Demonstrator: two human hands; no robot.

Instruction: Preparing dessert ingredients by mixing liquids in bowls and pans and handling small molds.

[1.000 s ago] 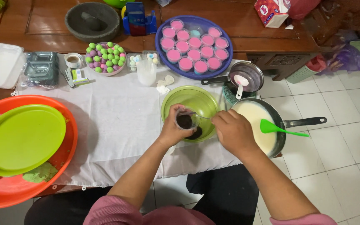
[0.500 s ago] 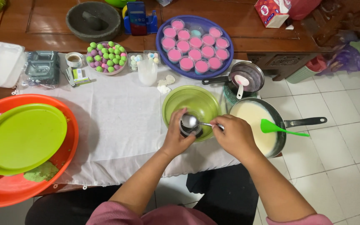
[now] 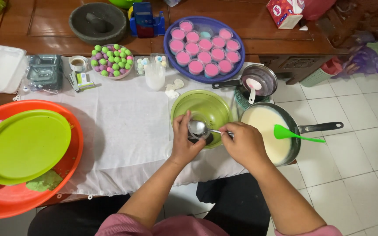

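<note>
Hands meet at the white cloth's near edge: left hand (image 3: 184,146) clasps a small dark cup (image 3: 200,137), right hand (image 3: 243,144) grips a metal spoon (image 3: 200,128) over it. Just behind sits a green glass bowl (image 3: 208,107), with a black pan of white batter (image 3: 270,131) beside it.

Pale square floor tiles (image 3: 364,144) lay at right, a dark wooden table (image 3: 259,26) stood far, a white cloth (image 3: 123,131) covered the near surface, even daylight fell.

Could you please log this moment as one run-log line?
left hand: holds small cup | right hand: holds spoon over cup | site: green bowl | pan of white batter at right
</note>
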